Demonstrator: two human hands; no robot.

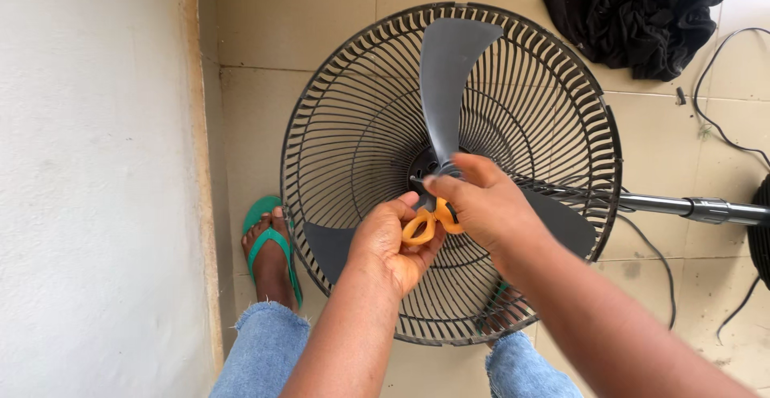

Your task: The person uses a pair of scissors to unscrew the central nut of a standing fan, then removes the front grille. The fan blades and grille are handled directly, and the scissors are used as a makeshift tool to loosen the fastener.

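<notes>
A standing fan lies with its black wire rear guard (353,117) facing up and three grey blades (446,69) still on the hub (423,167). My left hand (389,241) and my right hand (481,201) meet at the hub, both closed on a tool with orange loop handles (423,223), like scissors or pliers. Its tip is hidden behind my right fingers at the hub. My right forearm covers part of the right blade (573,225).
The fan's metal pole (690,208) runs off to the right. A black cloth (638,9) lies at the top right, with black cables (722,125) beside it. A white wall (88,173) fills the left. My foot in a green sandal (269,245) stands by the guard.
</notes>
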